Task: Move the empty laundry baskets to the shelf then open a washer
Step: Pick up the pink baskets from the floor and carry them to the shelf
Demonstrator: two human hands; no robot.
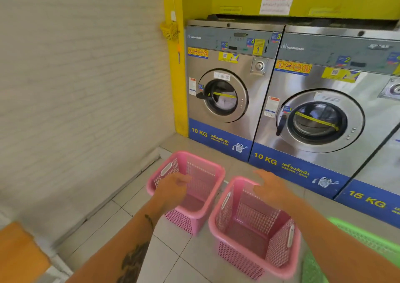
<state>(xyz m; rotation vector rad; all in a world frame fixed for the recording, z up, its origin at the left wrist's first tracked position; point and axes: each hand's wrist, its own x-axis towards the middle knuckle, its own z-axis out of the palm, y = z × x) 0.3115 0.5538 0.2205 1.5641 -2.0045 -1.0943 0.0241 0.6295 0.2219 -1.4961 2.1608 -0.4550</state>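
Note:
Two empty pink laundry baskets stand on the tiled floor in front of the washers. My left hand [172,188] hovers over the near rim of the left pink basket [203,212], fingers loosely curled, holding nothing. Over the far rim of the right pink basket [255,259] is my right hand [271,187], fingers spread, empty. The left 10 KG washer [225,96] has its round door shut, with laundry behind the glass. The second 10 KG washer [320,120] is also shut.
A green basket [368,241] sits at the lower right beside the right pink one. A third washer marked 15 KG [372,198] shows at the right edge. A white brick wall [82,88] runs along the left, with an orange surface [19,252] at the lower left.

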